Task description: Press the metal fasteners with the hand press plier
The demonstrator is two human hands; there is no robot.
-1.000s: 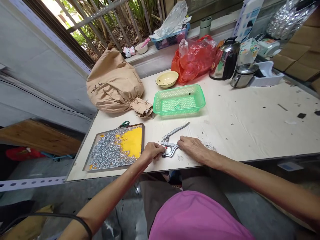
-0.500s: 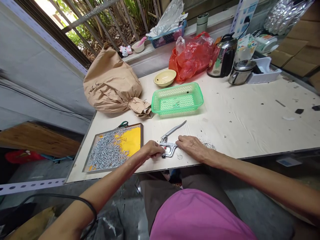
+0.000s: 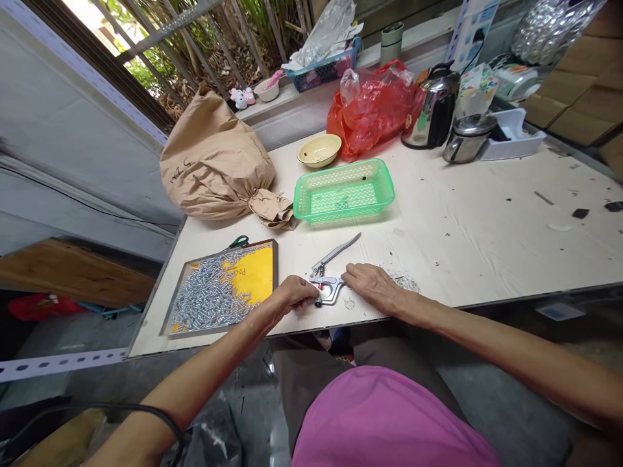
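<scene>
A silver pair of snap-fastener pliers (image 3: pixel 333 289) lies on the table in front of me, one long handle angled up to the right. My right hand (image 3: pixel 372 285) is closed round the end of the other handle. At the jaws, my left hand (image 3: pixel 299 294) pinches with thumb and fingers beside a small red part; whatever sits between the fingertips is too small to make out. Left of that hand stands a shallow tray (image 3: pixel 276 266) with a yellow bottom, heaped with small silvery metal pieces (image 3: pixel 207 292).
Behind the pliers are a green plastic basket (image 3: pixel 311 215) and a cream bowl (image 3: pixel 318 152). A brown paper sack (image 3: pixel 219 162) leans at the left, dark-handled scissors (image 3: pixel 238 242) by the tray. Farther back stand a red plastic bag (image 3: pixel 370 117) and a kettle (image 3: pixel 433 107).
The whole view has shifted very slightly. Both hands and the pliers keep practically the same positions, the loose handle still raised.
</scene>
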